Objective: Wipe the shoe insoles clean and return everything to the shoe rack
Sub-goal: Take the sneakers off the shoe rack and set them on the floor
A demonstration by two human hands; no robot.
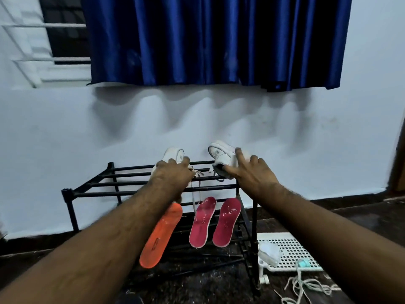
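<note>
White shoes are held at the top tier of the black shoe rack [92,189]: the left shoe [175,155] is gripped by the left hand [173,174], fingers curled over it; the right shoe [223,155] by the right hand [252,172], thumb in its opening. An orange insole [161,235] and two pink insoles [202,222] lean against the rack's front edge.

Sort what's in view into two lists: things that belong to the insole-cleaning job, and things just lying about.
Part of the job:
- left white shoe, under the left hand
- right white shoe, gripped by the right hand
- orange insole
- two pink insoles
- black shoe rack

Lying about:
- white perforated tray
- tangled white cord
- blue curtain
</note>
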